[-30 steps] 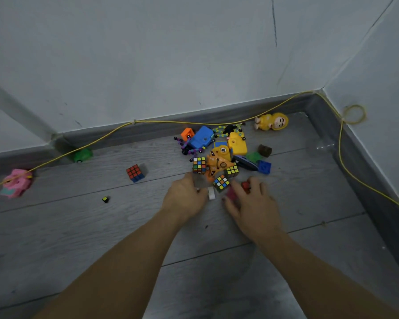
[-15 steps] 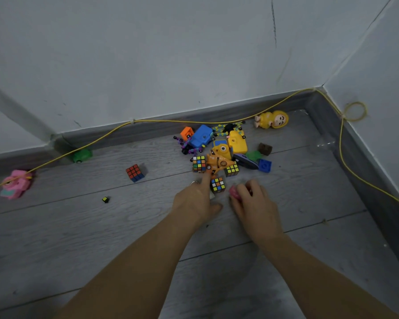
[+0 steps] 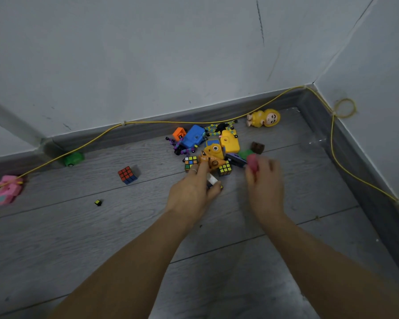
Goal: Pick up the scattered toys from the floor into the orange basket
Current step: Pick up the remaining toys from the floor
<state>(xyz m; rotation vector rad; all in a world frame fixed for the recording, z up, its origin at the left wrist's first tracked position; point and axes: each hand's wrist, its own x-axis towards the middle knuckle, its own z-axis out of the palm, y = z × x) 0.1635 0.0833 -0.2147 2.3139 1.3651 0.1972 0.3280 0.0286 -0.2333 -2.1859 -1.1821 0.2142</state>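
Note:
A pile of toys lies on the grey floor near the wall corner: a blue toy (image 3: 195, 137), a yellow camera toy (image 3: 230, 142), an orange toy (image 3: 212, 157) and two puzzle cubes (image 3: 190, 162) (image 3: 225, 168). My left hand (image 3: 191, 192) grips a small puzzle cube (image 3: 221, 187) and a white piece (image 3: 212, 179) at the pile's near edge. Most of that cube is hidden under the fingers. My right hand (image 3: 264, 183), blurred, pinches a pink toy (image 3: 252, 162) just above the floor. The orange basket is out of view.
A yellow doll (image 3: 264, 117) lies by the baseboard and a brown brick (image 3: 257, 147) beside the pile. Further left are a red and blue cube (image 3: 127, 174), a green car (image 3: 73, 159), a pink toy (image 3: 7, 189) and a tiny black piece (image 3: 98, 202). A yellow cable (image 3: 148, 122) runs along the walls.
My left hand has closed over the small cube that lay free in front of it. My right hand has lifted the pink toy and moved right and further from me.

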